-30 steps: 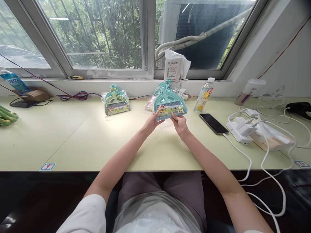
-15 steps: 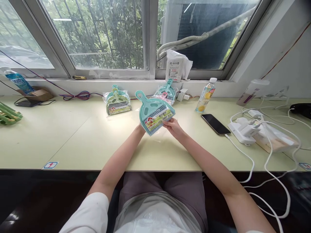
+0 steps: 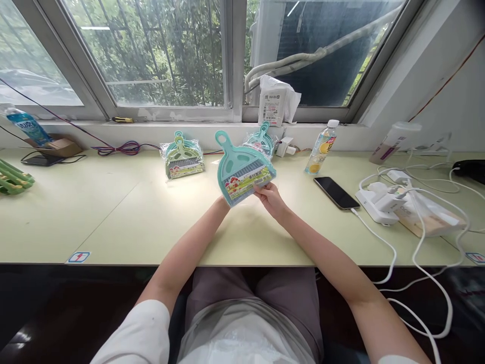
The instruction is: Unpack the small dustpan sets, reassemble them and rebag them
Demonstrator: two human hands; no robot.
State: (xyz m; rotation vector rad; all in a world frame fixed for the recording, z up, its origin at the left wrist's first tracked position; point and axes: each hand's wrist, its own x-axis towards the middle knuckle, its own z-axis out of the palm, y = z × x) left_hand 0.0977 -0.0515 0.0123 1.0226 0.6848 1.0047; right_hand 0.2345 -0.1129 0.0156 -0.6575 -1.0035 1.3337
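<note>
right hand (image 3: 270, 198) grips a dustpan set (image 3: 235, 161) (chinese-lettered label (image 3: 246, 183)); left hand hidden, grip unclear.

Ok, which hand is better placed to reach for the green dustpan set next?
Left, probably: the left wrist is nearer the green dustpan set, while the right hand grips the lower edge of the teal set. Whether the left hand also grips is hidden.
</note>
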